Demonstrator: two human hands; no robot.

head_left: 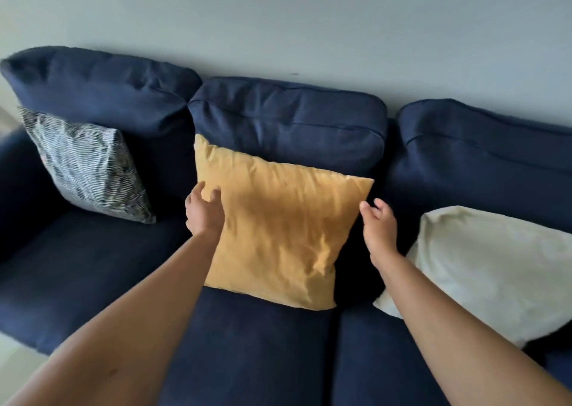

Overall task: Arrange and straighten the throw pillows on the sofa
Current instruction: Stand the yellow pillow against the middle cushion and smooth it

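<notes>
- Here, your sofa (93, 269) is dark blue, with three back cushions against a pale wall (309, 18).
- The yellow pillow (278, 226) stands on the middle seat and leans back on the middle back cushion (288, 120).
- It sits tilted: the top edge slopes down from upper left to right, and the bottom edge runs the same way, so its right bottom corner is lowest, over the gap between the middle and right seats.
- Its long axis runs roughly left to right across the sofa, and its wrinkled face points toward you.
- Your left hand (204, 210) is on the pillow's left edge, fingers curled loosely against the fabric; you cannot tell whether it is actually pinching it.
- Your right hand (379, 223) is open, fingers spread a little, just beside the pillow's right edge and apart from it or barely touching.
- The striped pillow (86, 167) leans in the left corner, well apart from the yellow one.
- The white pillow (495, 269) lies flat on the right seat, close under your right forearm, near the yellow pillow's right side.
</notes>
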